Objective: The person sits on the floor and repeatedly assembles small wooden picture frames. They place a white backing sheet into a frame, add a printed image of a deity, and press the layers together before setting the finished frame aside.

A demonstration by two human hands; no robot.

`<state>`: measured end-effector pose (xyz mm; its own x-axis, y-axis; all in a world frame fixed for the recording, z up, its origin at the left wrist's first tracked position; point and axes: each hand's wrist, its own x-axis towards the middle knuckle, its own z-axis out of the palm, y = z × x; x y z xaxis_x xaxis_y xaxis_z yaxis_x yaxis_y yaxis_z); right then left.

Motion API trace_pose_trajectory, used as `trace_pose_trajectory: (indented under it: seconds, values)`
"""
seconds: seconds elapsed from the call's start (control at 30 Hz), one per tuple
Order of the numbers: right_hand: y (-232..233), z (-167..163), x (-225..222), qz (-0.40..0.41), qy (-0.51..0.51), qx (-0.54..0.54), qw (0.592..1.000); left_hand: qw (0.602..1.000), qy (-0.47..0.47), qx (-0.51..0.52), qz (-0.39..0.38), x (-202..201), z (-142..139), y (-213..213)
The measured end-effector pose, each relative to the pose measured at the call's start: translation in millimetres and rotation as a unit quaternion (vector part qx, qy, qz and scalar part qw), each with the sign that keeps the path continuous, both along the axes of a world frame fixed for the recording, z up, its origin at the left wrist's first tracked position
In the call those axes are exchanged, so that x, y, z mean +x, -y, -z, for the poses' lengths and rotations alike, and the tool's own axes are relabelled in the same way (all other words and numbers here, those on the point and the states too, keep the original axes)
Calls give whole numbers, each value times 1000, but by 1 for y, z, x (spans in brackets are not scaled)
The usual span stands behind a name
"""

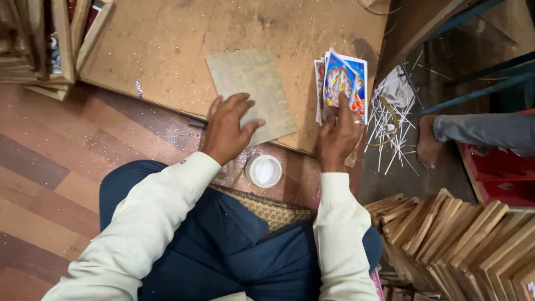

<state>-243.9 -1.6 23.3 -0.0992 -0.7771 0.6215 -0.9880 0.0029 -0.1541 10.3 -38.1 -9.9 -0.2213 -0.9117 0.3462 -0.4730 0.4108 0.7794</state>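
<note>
My left hand (228, 129) lies flat, fingers spread, on the near corner of a grey rectangular board (249, 89) resting on a large wooden work board (167, 44). My right hand (338, 135) presses on a small stack of colourful printed pictures (344, 78) at the work board's right edge, fingers on the lower part of the top print. A ring shows on one finger of that hand. Both sleeves are cream coloured.
A small round white lid or pot (263, 170) sits by my knees. Wooden frames (457, 239) are stacked at lower right and more frames (50, 44) at upper left. Thin white sticks (390, 117) litter the floor near another person's bare foot (428, 146).
</note>
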Motion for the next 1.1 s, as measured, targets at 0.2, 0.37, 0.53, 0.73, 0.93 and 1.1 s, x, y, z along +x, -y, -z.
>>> trace_pose_trajectory:
  seconds: [0.2, 0.37, 0.53, 0.73, 0.93, 1.1]
  values:
    - [-23, -14, 65, -222, 363, 42, 904, 981, -146, -16, -124, 11, 1, 13]
    - [-16, 8, 63, -158, 575, -13, 803, 975, -156, -32, -155, 18, 1, 12]
    - [6, 54, 49, -44, 652, -16, 757, 996, 0, -22, -84, 14, 5, 11]
    - [7, 74, 39, -8, 608, 93, 789, 991, 122, 59, 1, 16, 7, 10]
    - [14, 63, 21, -107, 623, 39, 774, 989, 139, 52, 10, 18, 12, 5]
    - [14, 49, 19, -115, 811, 152, 553, 993, 114, 20, -12, 16, 22, 6]
